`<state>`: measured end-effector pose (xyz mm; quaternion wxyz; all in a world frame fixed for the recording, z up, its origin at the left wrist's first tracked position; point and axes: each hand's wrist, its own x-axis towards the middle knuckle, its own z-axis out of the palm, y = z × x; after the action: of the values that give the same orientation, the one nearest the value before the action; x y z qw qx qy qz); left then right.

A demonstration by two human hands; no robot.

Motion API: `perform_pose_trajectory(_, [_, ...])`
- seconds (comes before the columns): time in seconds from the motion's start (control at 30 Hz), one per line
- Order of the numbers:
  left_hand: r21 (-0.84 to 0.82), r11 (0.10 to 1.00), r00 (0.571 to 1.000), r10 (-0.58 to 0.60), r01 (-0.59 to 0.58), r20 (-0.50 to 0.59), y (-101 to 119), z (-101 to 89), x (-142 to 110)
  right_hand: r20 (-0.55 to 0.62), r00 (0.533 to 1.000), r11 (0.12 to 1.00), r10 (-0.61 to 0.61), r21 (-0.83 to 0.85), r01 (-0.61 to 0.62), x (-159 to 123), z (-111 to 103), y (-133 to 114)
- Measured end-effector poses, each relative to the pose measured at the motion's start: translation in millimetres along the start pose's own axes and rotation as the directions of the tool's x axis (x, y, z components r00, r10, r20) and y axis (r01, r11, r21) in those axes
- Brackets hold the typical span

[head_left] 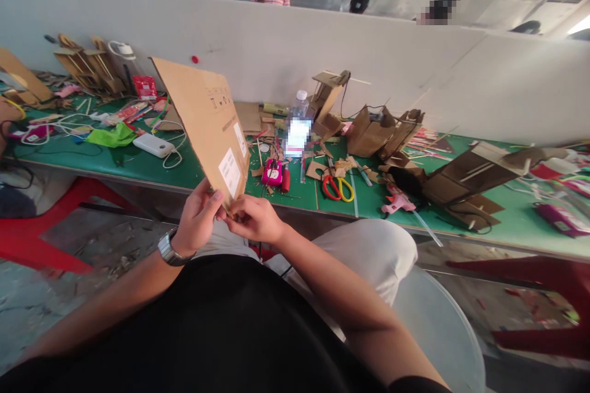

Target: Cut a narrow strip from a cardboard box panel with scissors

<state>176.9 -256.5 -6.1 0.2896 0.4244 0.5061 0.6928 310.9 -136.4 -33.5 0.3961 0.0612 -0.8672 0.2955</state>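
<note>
A large sheet of brown cardboard (198,104) with printed marks and white labels stands tilted over my lap. My left hand (196,215), with a metal watch on the wrist, grips its lower corner, thumb on the near side. Close beside it, my right hand (253,218) pinches the bottom edge of the same sheet; its fingertips are partly hidden. Beyond my hands, a pink box with a white face (272,173) lies near the table edge. Red-and-yellow-handled scissors (338,187) and a pink glue gun (397,201) are to its right.
The green table (295,196) bears cardboard scraps and sticks. Cardboard structures (474,172) stand to the right, others (90,64) at far left. A bottle (301,104) and a lit phone (297,137) are mid-table. A white power bank (154,145) lies left. Red stools flank me; people sit beyond the partition.
</note>
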Motion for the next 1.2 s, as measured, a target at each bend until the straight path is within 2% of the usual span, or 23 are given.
perform_pose_trajectory(0.2, [0.002,1.0,1.0,-0.01,0.01,-0.008,1.6,-0.4,-0.4,-0.055,0.996,0.997,-0.066,0.037,0.069,3.4,-2.0,-4.1])
perform_pose_trajectory(0.47, [0.012,1.0,1.0,-0.012,0.012,-0.008,-0.4,-0.4,-1.3,0.019,0.999,1.0,-0.029,-0.007,0.029,2.0,-3.6,-2.8])
perform_pose_trajectory(0.57, [0.008,1.0,1.0,-0.01,0.01,-0.001,-0.2,0.3,-1.0,-0.015,0.999,0.999,-0.047,0.017,0.047,1.9,-2.7,-3.8])
perform_pose_trajectory(0.67, [-0.021,1.0,1.0,-0.007,0.008,0.018,0.6,1.4,-1.1,-0.053,0.999,0.998,-0.011,0.06,0.014,1.8,-1.8,-5.6])
perform_pose_trajectory(1.1, [-0.011,1.0,1.0,-0.001,0.001,-0.008,-5.1,-2.8,-2.5,0.064,0.997,0.997,-0.044,-0.06,0.048,-0.5,1.3,1.1])
perform_pose_trajectory(1.2, [-0.046,0.999,1.0,0.001,-0.001,-0.018,-4.9,-1.0,-3.1,0.013,0.999,0.999,-0.041,-0.008,0.041,2.5,-0.8,-3.1])
